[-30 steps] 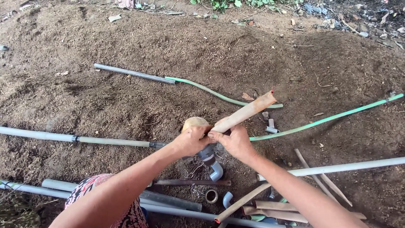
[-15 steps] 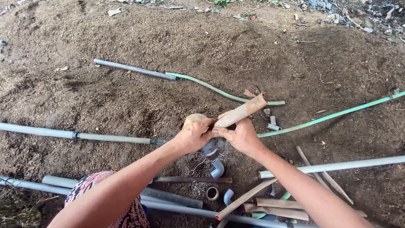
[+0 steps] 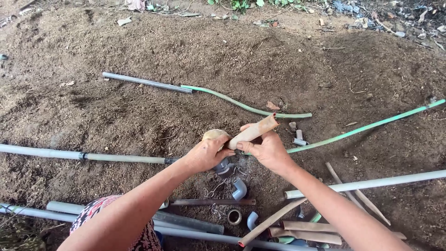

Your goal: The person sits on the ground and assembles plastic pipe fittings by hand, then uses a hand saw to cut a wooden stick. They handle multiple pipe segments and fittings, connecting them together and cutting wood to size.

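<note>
My left hand [image 3: 204, 153] grips a round tan roll of tape [image 3: 214, 135], its upper edge showing above my fingers. My right hand [image 3: 267, 149] holds a short tan tube [image 3: 253, 131] that slants up to the right, its lower end meeting the roll. Just below my left hand a grey pipe fitting [image 3: 223, 166] sits at the end of a long grey pipe [image 3: 83, 155] lying on the soil.
Bare brown soil all around. A grey pipe [image 3: 146, 82] joined to a green hose [image 3: 241, 106] lies farther off; another green hose [image 3: 367, 125] runs right. Grey elbows [image 3: 239, 188], a ring [image 3: 234, 216], a metal bar [image 3: 211, 202], cut tan strips [image 3: 306, 227] and more grey pipes [image 3: 371, 182] lie near me.
The tan tube has tilted lower and shifted slightly left, and both hands have stayed together on the roll and tube.
</note>
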